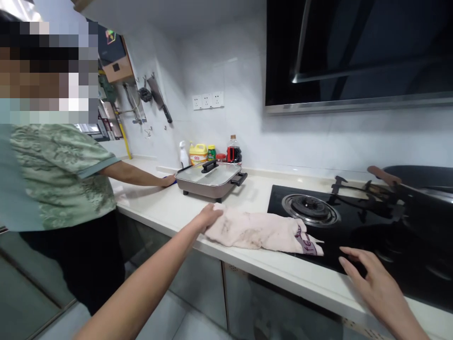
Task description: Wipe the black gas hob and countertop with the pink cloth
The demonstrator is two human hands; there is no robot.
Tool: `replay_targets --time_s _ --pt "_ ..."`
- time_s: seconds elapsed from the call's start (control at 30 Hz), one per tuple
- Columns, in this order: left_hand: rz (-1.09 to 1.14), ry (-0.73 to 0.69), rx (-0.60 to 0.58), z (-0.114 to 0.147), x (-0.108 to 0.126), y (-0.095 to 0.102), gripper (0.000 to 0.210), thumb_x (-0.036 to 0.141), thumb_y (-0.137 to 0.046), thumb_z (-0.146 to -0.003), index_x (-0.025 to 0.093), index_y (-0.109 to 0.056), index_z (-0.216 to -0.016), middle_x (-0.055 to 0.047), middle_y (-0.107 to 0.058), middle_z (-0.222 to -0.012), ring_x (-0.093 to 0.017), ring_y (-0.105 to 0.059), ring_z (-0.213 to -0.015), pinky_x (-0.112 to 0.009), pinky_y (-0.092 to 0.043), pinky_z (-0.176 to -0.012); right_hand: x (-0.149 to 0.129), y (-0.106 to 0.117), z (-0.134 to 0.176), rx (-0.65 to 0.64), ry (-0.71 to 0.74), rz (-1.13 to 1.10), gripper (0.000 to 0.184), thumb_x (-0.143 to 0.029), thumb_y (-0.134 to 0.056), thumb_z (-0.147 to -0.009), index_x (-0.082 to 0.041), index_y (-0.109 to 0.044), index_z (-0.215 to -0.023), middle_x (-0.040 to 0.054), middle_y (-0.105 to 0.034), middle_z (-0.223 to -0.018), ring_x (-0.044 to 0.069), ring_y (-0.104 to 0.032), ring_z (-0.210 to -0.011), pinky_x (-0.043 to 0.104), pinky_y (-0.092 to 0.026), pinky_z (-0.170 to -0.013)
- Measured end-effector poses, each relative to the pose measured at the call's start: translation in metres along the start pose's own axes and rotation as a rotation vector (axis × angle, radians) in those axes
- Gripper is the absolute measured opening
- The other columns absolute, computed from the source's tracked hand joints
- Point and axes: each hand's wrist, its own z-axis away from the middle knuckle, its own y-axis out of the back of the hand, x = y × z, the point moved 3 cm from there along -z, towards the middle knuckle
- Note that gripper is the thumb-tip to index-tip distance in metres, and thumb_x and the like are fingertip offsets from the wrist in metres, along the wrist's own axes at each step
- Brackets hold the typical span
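Left grip (209, 217) pinches one end of the cloth (255, 230), which lies along the counter (168, 209), overlapping the stove (334, 237); right grip (377, 278), fingers apart, holds nothing. A hot burner (312, 210) could scorch the loose end if it slid over.

The left arm (148, 285) is bare, long and thin. It looks wide at the bottom of the picture and gets skinny near the wrist (194, 229). The left hand (209, 217), by the middle, is bare too. The right hand (377, 279), at the lower right, is bare, with a slim thumb (354, 273).
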Motion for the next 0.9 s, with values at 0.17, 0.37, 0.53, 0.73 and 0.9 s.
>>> replay_targets --time_s 0.17,0.37,0.53,0.73,0.9 --pt "0.289 0.079 0.038 -0.008 0.015 0.043 0.012 0.025 -0.057 -0.092 0.018 -0.054 -0.101 -0.008 -0.074 -0.086 -0.021 -0.076 -0.081 -0.032 -0.061 -0.071 -0.002 0.004 0.004 -0.01 -0.054 -0.051 0.051 -0.068 -0.05 -0.09 -0.029 -0.069 -0.115 0.0066 -0.067 -0.12 0.027 -0.067 -0.097 0.041 -0.053 -0.075" --pt "0.362 0.187 0.187 -0.003 0.0 0.09 0.024 0.024 -0.07 -0.082 0.02 -0.052 -0.098 0.0 -0.064 -0.069 -0.02 -0.069 -0.062 -0.031 -0.058 -0.057 -0.011 0.005 0.005 0.0 -0.009 -0.043 0.049 -0.067 -0.05 -0.089 -0.027 -0.07 -0.111 0.0066 -0.07 -0.116 0.028 -0.068 -0.096 0.045 -0.054 -0.084" --pt "0.379 0.18 0.19 0.006 0.007 0.097 0.03 0.032 -0.076 -0.08 0.02 -0.052 -0.095 0.003 -0.061 -0.065 -0.018 -0.067 -0.059 -0.029 -0.058 -0.056 -0.012 0.001 0.004 0.015 0.018 -0.007 0.052 -0.068 -0.049 -0.088 -0.027 -0.071 -0.109 0.0078 -0.072 -0.114 0.031 -0.068 -0.096 0.048 -0.053 -0.086" --pt "0.316 0.021 -0.061 0.012 0.058 0.029 0.025 0.033 -0.072 -0.086 0.019 -0.056 -0.099 -0.002 -0.069 -0.084 -0.015 -0.071 -0.069 -0.026 -0.059 -0.063 -0.013 0.003 0.003 -0.002 0.0 -0.023 0.054 -0.069 -0.049 -0.086 -0.025 -0.072 -0.108 0.009 -0.073 -0.113 0.032 -0.068 -0.098 0.049 -0.051 -0.089" --pt "0.103 -0.088 -0.214 0.027 0.074 -0.018 0.023 0.035 -0.064 -0.09 0.02 -0.06 -0.107 -0.005 -0.071 -0.099 -0.019 -0.074 -0.071 -0.034 -0.063 -0.064 -0.012 0.003 0.003 -0.019 -0.033 -0.035 0.056 -0.071 -0.05 -0.085 -0.026 -0.073 -0.109 0.0069 -0.073 -0.115 0.026 -0.067 -0.082 0.046 -0.054 -0.083"
